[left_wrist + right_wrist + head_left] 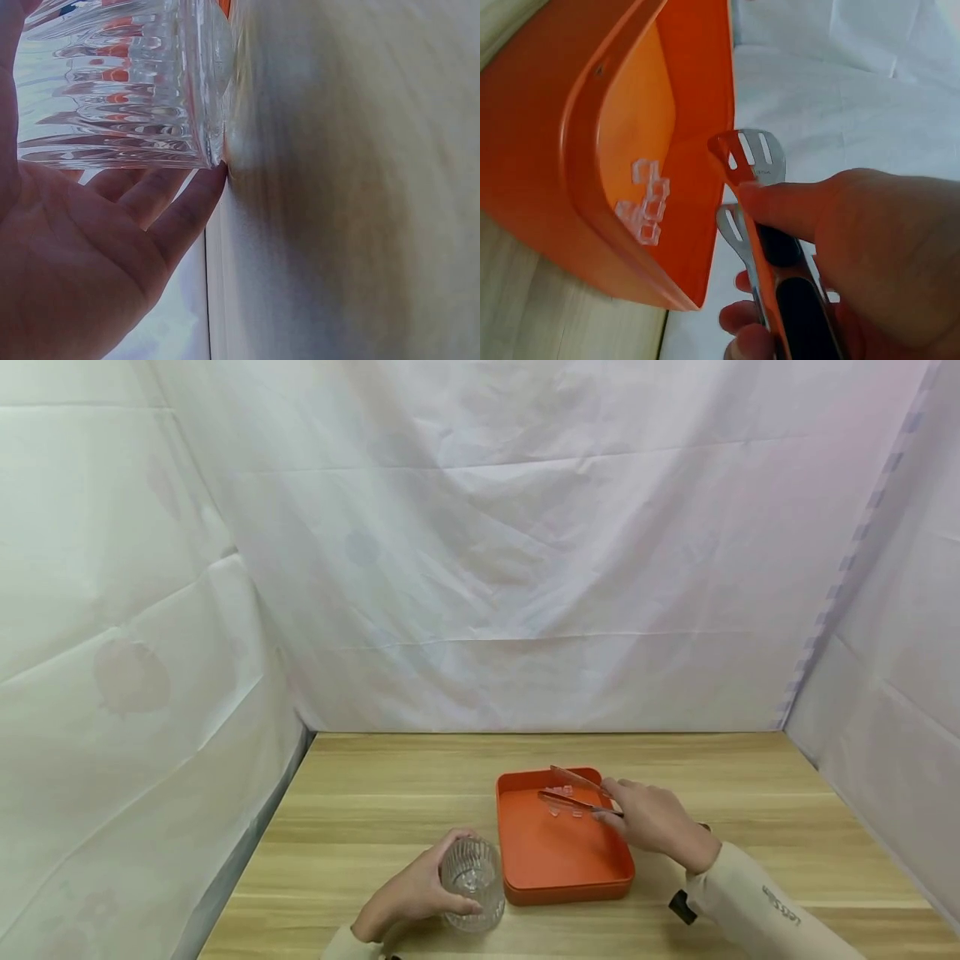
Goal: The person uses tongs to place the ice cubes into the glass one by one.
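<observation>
My left hand [423, 885] curls round a clear ribbed glass [472, 885] that stands on the table, just left of an orange tray [566, 856]. In the left wrist view the glass [112, 90] lies against the palm side, with fingers behind it. My right hand [652, 818] grips metal tongs [577, 799] over the tray's far right part. Their slotted tips [761, 154] are spread apart with nothing between them. Several small clear cubes [645, 202] lie together on the tray floor, below and left of the tips in the head view.
The wood-grain table [375, 793] reaches back to a pale hanging cloth [525, 568]. More cloth hangs at the left [135, 652] and right sides. A black strap end [682, 907] sticks out under the right sleeve.
</observation>
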`<state>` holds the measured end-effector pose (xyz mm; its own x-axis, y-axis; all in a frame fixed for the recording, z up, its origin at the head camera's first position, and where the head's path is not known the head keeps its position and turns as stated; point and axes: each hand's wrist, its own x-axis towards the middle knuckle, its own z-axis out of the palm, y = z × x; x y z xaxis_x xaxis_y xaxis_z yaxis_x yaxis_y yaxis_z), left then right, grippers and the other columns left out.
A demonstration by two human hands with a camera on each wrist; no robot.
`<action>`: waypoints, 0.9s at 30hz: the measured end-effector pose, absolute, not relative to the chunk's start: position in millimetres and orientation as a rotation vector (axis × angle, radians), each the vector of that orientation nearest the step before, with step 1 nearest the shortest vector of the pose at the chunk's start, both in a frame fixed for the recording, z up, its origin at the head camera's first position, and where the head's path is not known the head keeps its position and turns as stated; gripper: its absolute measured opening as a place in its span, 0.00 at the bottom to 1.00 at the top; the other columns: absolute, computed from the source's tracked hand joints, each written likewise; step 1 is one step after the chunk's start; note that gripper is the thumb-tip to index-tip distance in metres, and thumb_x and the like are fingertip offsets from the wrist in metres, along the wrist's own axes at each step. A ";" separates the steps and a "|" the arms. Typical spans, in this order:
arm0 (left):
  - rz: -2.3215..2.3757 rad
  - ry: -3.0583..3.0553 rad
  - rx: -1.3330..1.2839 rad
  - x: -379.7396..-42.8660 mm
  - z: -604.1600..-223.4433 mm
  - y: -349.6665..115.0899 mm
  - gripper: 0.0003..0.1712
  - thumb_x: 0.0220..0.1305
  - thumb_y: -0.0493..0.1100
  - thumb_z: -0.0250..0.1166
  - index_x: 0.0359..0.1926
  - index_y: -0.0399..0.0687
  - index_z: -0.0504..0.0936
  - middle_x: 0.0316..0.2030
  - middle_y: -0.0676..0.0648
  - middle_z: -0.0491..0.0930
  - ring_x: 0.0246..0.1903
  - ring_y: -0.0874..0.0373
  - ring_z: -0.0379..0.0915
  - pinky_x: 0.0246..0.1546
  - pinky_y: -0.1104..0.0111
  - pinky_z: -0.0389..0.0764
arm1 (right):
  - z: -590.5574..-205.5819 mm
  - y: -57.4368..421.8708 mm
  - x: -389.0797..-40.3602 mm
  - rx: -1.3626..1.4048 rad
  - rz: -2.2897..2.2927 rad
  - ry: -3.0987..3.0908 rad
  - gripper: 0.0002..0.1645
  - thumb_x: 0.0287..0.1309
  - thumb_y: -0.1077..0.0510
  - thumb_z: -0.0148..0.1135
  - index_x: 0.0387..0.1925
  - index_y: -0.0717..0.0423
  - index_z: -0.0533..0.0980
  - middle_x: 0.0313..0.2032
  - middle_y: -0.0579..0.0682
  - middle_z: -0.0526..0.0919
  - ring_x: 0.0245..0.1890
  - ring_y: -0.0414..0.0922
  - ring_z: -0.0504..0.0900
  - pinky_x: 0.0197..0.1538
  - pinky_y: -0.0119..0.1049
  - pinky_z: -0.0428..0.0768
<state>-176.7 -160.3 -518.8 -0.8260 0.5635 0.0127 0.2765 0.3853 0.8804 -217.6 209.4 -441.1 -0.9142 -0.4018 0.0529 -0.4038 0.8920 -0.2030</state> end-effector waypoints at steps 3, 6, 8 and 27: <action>1.405 2.364 0.733 -176.8 -518.1 -160.1 0.52 0.46 0.53 0.80 0.69 0.54 0.61 0.57 0.47 0.74 0.53 0.50 0.73 0.49 0.63 0.77 | -441.8 210.6 -219.3 0.664 0.304 -3.058 0.19 0.60 0.45 0.67 0.45 0.52 0.76 0.34 0.48 0.81 0.23 0.39 0.73 0.25 0.36 0.73; 1.403 2.364 0.727 -177.3 -517.6 -160.1 0.52 0.46 0.53 0.80 0.69 0.54 0.61 0.57 0.47 0.74 0.53 0.50 0.74 0.49 0.62 0.77 | -443.1 210.6 -221.6 0.647 0.285 -3.088 0.21 0.58 0.44 0.68 0.46 0.53 0.77 0.35 0.49 0.82 0.24 0.40 0.74 0.26 0.37 0.75; 1.401 2.362 0.720 -177.6 -517.5 -160.1 0.53 0.46 0.53 0.80 0.69 0.54 0.61 0.56 0.46 0.74 0.53 0.50 0.74 0.49 0.61 0.77 | -444.6 209.8 -223.7 0.630 0.282 -3.111 0.22 0.58 0.44 0.69 0.45 0.55 0.77 0.33 0.49 0.81 0.25 0.40 0.75 0.27 0.38 0.76; 1.395 2.361 0.708 -177.1 -517.6 -159.5 0.53 0.45 0.52 0.81 0.69 0.54 0.61 0.56 0.47 0.74 0.54 0.50 0.73 0.50 0.60 0.76 | -440.2 196.6 -223.0 0.503 0.377 -3.277 0.16 0.57 0.51 0.71 0.26 0.54 0.73 0.19 0.47 0.71 0.18 0.43 0.69 0.23 0.36 0.67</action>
<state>-177.1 -159.5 -517.6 -0.8306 0.5568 -0.0129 0.2572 0.4040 0.8779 -223.0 196.6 -440.2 -0.9360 -0.3150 -0.1571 -0.2711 0.9297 -0.2493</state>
